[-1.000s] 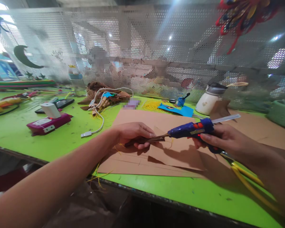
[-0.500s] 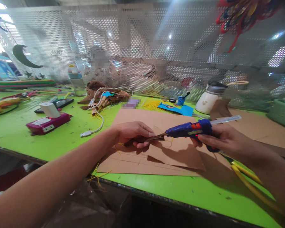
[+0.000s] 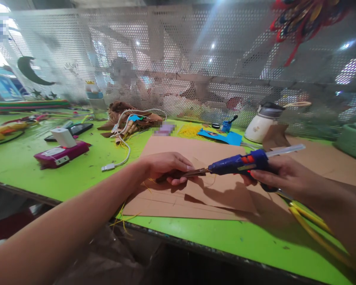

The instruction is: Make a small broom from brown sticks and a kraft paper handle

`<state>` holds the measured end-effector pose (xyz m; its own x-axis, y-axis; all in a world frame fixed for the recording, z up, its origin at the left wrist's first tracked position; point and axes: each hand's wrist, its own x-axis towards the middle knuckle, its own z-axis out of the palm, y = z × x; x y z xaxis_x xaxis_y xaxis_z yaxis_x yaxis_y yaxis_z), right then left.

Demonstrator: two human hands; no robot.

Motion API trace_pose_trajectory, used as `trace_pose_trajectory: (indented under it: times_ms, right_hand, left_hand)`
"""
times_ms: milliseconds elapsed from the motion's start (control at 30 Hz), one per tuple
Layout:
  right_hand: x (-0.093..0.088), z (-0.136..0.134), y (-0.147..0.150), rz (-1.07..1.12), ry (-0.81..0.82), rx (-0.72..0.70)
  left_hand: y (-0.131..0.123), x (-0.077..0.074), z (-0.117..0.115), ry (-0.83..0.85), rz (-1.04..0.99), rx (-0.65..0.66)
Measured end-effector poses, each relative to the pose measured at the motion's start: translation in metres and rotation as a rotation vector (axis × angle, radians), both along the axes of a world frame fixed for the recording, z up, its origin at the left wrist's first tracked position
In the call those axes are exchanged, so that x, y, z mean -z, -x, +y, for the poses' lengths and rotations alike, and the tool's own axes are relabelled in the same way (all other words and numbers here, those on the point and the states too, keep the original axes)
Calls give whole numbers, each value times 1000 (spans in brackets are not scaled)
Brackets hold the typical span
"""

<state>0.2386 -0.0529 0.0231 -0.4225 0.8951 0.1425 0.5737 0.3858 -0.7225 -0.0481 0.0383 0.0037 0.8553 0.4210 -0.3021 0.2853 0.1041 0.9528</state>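
My left hand (image 3: 170,168) pinches a bundle of folded brown paper (image 3: 195,173), its layered end pointing right. In my right hand (image 3: 284,172) is a blue hot glue gun (image 3: 234,164), with a clear glue stick (image 3: 287,149) sticking out of its back. The nozzle is at the layered end of the brown paper; whether they touch I cannot tell. Under both hands lies a sheet of brown cardboard (image 3: 166,208), with a loose smaller piece on top.
A yellow-handled tool (image 3: 310,217) lies under my right forearm. Behind are a white jug (image 3: 256,126), blue paper (image 3: 233,137), yellow strands (image 3: 190,130) and a crumpled brown paper figure (image 3: 124,111). At left are a purple power strip (image 3: 62,153) and a white USB cable (image 3: 108,168).
The glue gun has shifted slightly right, its nozzle moving from above the bundle's edge to its end. My left hand has stayed nearly still on the brown paper.
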Motion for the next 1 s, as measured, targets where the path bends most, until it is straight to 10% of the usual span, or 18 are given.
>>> trace_pose_trajectory:
  times_ms: [1000]
  right_hand:
    - [2, 2, -1, -16, 38, -26]
  left_hand:
    - [0, -1, 1, 3, 8, -7]
